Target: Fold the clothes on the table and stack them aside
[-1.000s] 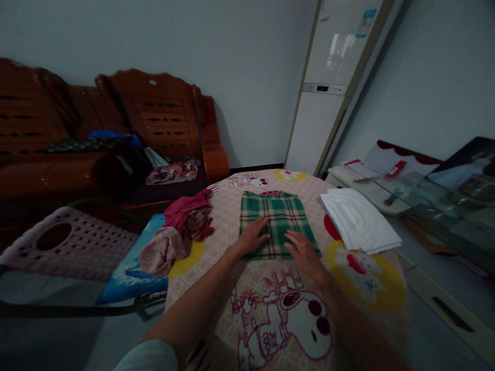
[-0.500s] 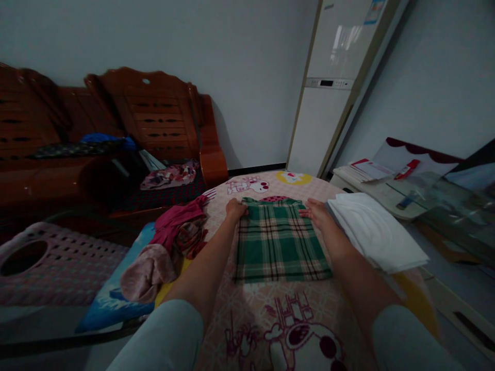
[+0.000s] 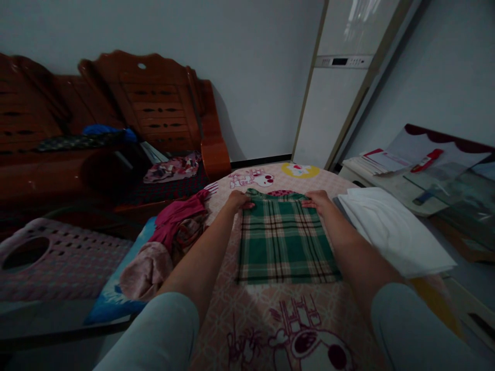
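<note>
A folded green plaid garment point(image 3: 286, 239) lies flat on the round table, its straight edge toward me. Its far edge is a little raised and curved, and I cannot tell what kind of garment it is. My left hand point(image 3: 240, 201) pinches the far left corner, fingers closed on the fabric. At the far right corner, my right hand point(image 3: 317, 201) grips the cloth between thumb and fingers. Just beyond that edge shows a small pink spotted patch point(image 3: 281, 192).
A patterned pink tablecloth point(image 3: 220, 314) covers the table. White folded cloth point(image 3: 390, 226) lies at right; a magenta garment point(image 3: 176, 216) and a pale pink cloth point(image 3: 147, 270) lie at left. Around stand a pink basket point(image 3: 77, 257), a wooden sofa point(image 3: 154, 103) and a glass-topped stand point(image 3: 456, 190).
My view has tilted down a little. My right hand's fingers, spread near the far right corner before, have closed on the cloth. The left hand keeps its corner.
</note>
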Demonstrator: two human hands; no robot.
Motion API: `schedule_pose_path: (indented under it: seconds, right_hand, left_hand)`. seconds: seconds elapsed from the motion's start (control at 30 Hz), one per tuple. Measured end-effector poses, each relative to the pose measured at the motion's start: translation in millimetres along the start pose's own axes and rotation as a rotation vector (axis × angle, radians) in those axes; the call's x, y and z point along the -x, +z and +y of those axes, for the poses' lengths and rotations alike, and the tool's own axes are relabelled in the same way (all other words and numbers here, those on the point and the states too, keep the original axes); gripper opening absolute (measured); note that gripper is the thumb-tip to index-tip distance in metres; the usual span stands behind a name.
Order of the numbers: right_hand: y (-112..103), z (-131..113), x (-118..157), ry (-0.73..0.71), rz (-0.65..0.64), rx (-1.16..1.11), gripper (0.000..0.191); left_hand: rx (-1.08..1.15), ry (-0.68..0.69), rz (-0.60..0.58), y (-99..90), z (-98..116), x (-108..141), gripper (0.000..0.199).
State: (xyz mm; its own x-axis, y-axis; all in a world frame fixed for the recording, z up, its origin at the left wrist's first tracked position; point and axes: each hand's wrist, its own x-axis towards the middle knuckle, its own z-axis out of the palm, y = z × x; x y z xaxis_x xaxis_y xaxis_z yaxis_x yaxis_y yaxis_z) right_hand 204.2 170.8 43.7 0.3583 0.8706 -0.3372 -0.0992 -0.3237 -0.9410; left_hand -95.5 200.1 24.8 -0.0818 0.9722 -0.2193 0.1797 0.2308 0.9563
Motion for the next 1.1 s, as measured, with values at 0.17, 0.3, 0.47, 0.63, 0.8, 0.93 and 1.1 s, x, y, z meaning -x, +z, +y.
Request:
schedule_pose_path:
  seconds: [0.17, 0.3, 0.47, 0.63, 0.8, 0.93, 1.1]
  right_hand:
    - [3.7, 2.9, -0.5, 0.005, 0.027, 0.051, 0.017]
    - [5.6, 0.9, 1.3, 0.017, 0.022, 0.078, 0.015]
    - [0.5, -4.3, 11.3, 0.025, -0.038, 0.082, 0.013]
    - [-12.5, -7.9, 28.2, -0.042, -0.093, 0.010, 0.019]
    - [-36.0, -10.4, 61.7, -0.198, -0.173, -0.106, 0.017]
    - [-65.5, -1.4, 105.5, -0.326, -0.214, -0.175, 0.014]
    - [-99.1, 41.9, 157.6, -0.357, -0.239, -0.200, 0.014]
  left_hand:
    - [0.080, -0.190, -0.038, 0.5, 5.5, 7.6, 0.018]
    - [0.152, -0.206, -0.021, 1.5, 7.0, 9.2, 0.021]
    - [0.229, -0.179, -0.027, 1.0, 4.2, 16.2, 0.019]
    - [0.318, -0.038, -0.041, -0.1, -0.4, 34.4, 0.016]
    - [0.412, 0.204, -0.104, -9.0, 4.0, 69.8, 0.019]
    - [0.417, 0.342, -0.156, -23.0, 5.6, 120.1, 0.028]
    - [0.363, 0.295, -0.203, -28.9, -23.7, 187.3, 0.023]
